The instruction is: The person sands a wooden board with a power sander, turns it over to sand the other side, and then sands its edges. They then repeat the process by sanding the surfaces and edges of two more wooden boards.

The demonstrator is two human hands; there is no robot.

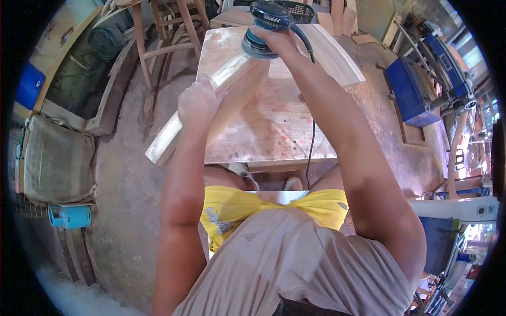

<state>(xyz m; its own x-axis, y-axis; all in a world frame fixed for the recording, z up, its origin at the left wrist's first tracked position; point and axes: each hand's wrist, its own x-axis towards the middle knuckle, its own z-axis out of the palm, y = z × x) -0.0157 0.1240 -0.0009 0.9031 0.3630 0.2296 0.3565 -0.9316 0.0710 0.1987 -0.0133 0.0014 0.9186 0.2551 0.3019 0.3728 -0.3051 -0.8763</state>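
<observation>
A long pale wooden board (234, 97) stands on its edge across the low wooden table (274, 131), its near end sticking out past the table's left side. My left hand (198, 100) is wrapped round the board near that end. My right hand (276, 41) grips a black and teal electric sander (258, 46) at the board's far end, with the sander's round pad against the top edge. A black cord (312, 124) runs from the sander down across the table. The palm side of each hand is hidden.
More planks (332, 55) lie at the table's back right. A wooden stool (167, 51) stands at the back left. Blue machinery (414, 87) is on the right. On the left are a covered box (59, 159) and a blue gas canister (74, 216). A black crate (295, 11) stands behind the table.
</observation>
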